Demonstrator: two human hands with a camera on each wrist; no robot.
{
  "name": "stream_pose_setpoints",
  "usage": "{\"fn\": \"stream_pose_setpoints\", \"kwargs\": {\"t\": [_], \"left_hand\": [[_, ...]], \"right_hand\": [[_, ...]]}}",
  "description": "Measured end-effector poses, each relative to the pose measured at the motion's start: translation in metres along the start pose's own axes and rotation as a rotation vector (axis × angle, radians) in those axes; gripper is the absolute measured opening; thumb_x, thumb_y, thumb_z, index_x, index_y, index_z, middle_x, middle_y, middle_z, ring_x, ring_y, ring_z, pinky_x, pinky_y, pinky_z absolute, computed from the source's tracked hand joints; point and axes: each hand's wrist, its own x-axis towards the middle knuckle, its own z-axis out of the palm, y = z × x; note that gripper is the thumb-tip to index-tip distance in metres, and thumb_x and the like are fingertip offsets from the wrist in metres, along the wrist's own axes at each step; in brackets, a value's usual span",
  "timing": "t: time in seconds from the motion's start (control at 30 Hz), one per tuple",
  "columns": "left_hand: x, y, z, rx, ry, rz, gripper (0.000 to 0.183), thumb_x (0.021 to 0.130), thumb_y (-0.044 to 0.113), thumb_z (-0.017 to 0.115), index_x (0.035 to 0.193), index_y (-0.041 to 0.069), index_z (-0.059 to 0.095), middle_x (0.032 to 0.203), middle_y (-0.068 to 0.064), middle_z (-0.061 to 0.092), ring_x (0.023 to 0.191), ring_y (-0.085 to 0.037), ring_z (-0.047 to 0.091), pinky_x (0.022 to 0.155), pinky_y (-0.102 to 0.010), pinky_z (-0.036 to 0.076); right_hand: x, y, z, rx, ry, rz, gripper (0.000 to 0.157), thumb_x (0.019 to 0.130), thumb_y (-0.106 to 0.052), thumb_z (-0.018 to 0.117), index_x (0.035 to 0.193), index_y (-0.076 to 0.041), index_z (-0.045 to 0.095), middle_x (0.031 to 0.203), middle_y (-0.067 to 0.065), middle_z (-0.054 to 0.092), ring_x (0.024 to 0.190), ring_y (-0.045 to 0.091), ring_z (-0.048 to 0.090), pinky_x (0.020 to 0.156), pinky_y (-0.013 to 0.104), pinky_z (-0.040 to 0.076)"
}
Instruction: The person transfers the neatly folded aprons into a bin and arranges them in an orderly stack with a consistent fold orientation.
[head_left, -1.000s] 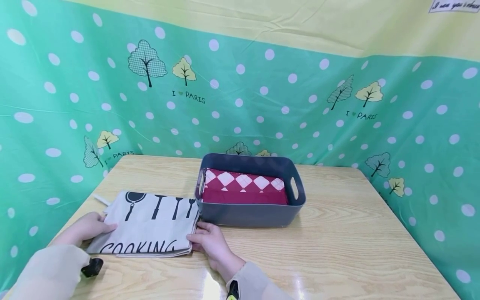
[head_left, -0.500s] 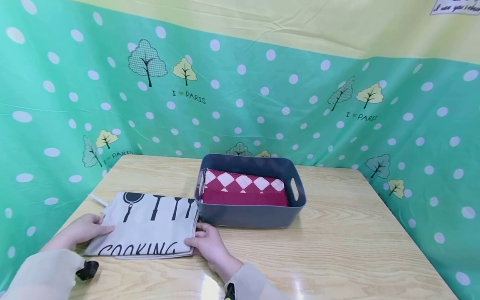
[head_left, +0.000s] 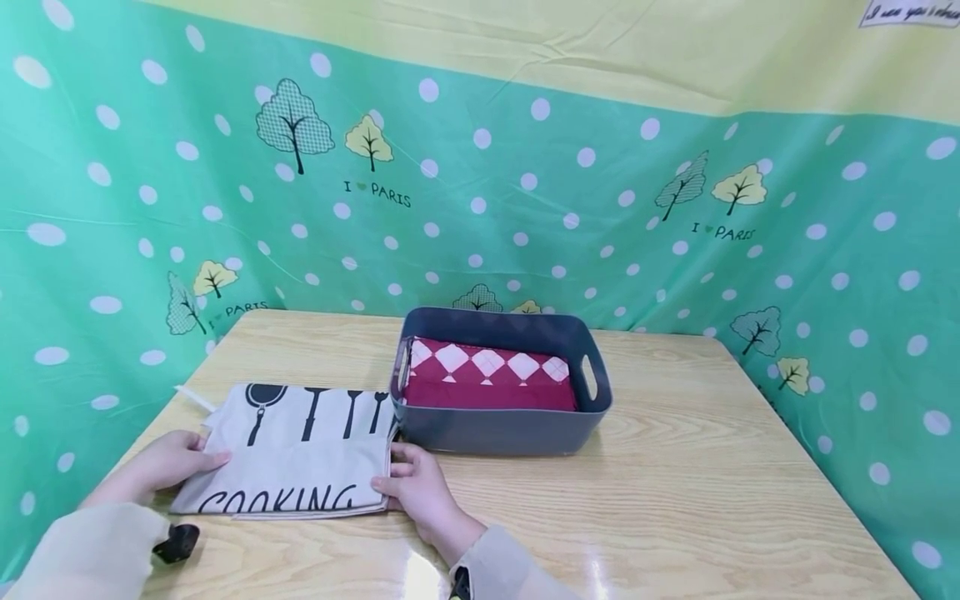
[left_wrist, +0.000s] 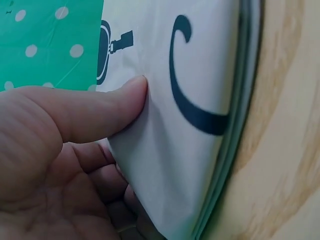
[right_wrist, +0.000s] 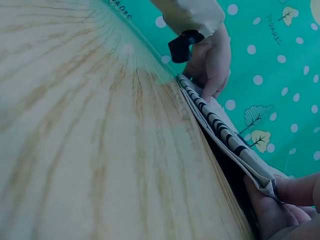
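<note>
A folded pale grey apron [head_left: 300, 458] with black utensil prints and the word COOKING lies at the table's left. Its white strap [head_left: 197, 398] sticks out past the far left corner. My left hand [head_left: 168, 462] pinches the left edge, thumb on top and fingers underneath, as the left wrist view shows up close. At the opposite edge my right hand [head_left: 420, 487] grips the layers between thumb and fingers. In the right wrist view the apron's near edge [right_wrist: 225, 132] shows several stacked layers, with a dark gap under its right end.
A dark grey basket [head_left: 487, 432] with handle holes stands just right of the apron, close to its far right corner. Inside lies a folded maroon cloth [head_left: 487, 392] with white diamonds. The wooden table [head_left: 690, 467] stretches right; a green dotted curtain [head_left: 480, 233] hangs behind it.
Both hands and the apron have shifted slightly left and towards me since one second ago. Over the last half second they stay nearly still. The basket has not moved.
</note>
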Motion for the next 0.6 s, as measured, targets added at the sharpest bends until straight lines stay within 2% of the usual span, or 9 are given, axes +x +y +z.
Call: {"fn": "stream_pose_setpoints", "kwargs": {"t": [0.2,0.43,0.6], "left_hand": [[-0.003,-0.001,0.000,-0.118,-0.030,0.008,0.042,0.097,0.022,0.062,0.107,-0.018,0.053,0.083,-0.003,0.066,0.072,-0.015,0.062,0.065,-0.030,0.055],[-0.007,0.000,-0.003,-0.105,-0.019,0.022,0.034,0.098,0.028,0.061,0.094,-0.005,0.056,0.083,0.000,0.064,0.074,-0.013,0.058,0.065,-0.027,0.050],[-0.009,-0.001,-0.010,-0.267,-0.102,0.044,0.024,0.101,0.023,0.056,0.092,0.000,0.056,0.080,0.003,0.068,0.071,-0.012,0.065,0.065,-0.027,0.055]], "right_hand": [[-0.001,0.000,0.000,-0.005,0.004,0.005,0.057,0.084,0.012,0.066,0.138,0.007,0.048,0.103,0.020,0.074,0.084,0.024,0.074,0.068,0.032,0.061],[-0.003,-0.004,-0.001,0.013,0.001,-0.003,0.057,0.084,0.012,0.066,0.138,0.006,0.049,0.106,0.021,0.073,0.087,0.027,0.074,0.071,0.034,0.062],[-0.003,-0.008,-0.001,0.016,-0.001,-0.020,0.057,0.084,0.012,0.066,0.138,0.004,0.051,0.107,0.021,0.073,0.088,0.028,0.074,0.073,0.035,0.062]]}}
